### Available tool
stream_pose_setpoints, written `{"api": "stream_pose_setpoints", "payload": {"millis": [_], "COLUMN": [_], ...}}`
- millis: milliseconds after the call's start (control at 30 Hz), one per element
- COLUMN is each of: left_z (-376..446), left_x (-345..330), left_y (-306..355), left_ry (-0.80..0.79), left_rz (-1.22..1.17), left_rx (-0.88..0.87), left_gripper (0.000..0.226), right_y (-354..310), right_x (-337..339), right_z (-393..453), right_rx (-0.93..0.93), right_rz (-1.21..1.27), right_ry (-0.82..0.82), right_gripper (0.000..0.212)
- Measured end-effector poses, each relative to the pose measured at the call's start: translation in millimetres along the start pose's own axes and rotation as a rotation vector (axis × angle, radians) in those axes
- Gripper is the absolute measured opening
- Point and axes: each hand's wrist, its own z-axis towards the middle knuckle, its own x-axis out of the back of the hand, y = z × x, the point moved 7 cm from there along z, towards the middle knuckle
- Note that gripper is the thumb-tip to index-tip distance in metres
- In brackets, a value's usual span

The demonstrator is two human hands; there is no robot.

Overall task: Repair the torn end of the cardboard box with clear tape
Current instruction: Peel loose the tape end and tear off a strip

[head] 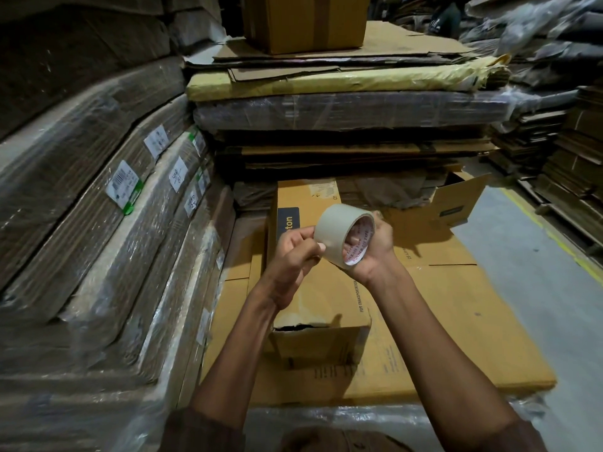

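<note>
One roll of clear tape (339,238) is held up in the air over one long cardboard box (313,295), between the person's two hands. The right hand (372,252) has its grip clenched round the roll, with fingers through the printed core and the palm against the roll's right side. The left hand (293,252) pinches at the roll's left face, thumb and forefinger pressed together on the tape surface; whether a loose end is caught there cannot be told. The box lies lengthwise away from the person, on top of one large flattened carton (456,321), along that carton's left edge. Its near end is the torn one: a ragged dark gap (303,327) runs across the top edge of that end, and one end flap (313,347) below it faces the person. A dark label (288,223) with pale lettering sits on the box's top near the far end. At the carton's far right corner one raised flap (463,203) stands up. To the left, bundles of flat cardboard wrapped in clear film (98,223) slope upward, carrying at least five white paper tags. Behind the box rises one stack of flattened sheets (352,125), and one closed brown box (303,24) sits on top of it. Grey floor with one yellow line (554,236) shows to the right.
</note>
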Motion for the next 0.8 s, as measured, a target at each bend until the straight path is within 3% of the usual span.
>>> {"api": "stream_pose_setpoints", "payload": {"millis": [133,367,800], "left_z": [-0.8,0.0,0.3], "left_x": [-9.0,-13.2,-10.0], "left_y": [6.2,2.6,-5.8], "left_ry": [-0.050,-0.051,0.047], "left_rz": [0.019,0.053,-0.052], "left_rx": [-0.046,-0.045,-0.008], "left_gripper": [0.022,0.030,0.031], "right_y": [4.9,6.1,5.3], "right_x": [1.5,7.9,11.6], "right_z": [3.6,0.3,-6.1], "right_rx": [-0.085,-0.115,-0.096], "right_rz": [0.116,0.060,0.067], "right_ry": [-0.016,-0.031,-0.007], "right_gripper": [0.058,0.020,0.022]}}
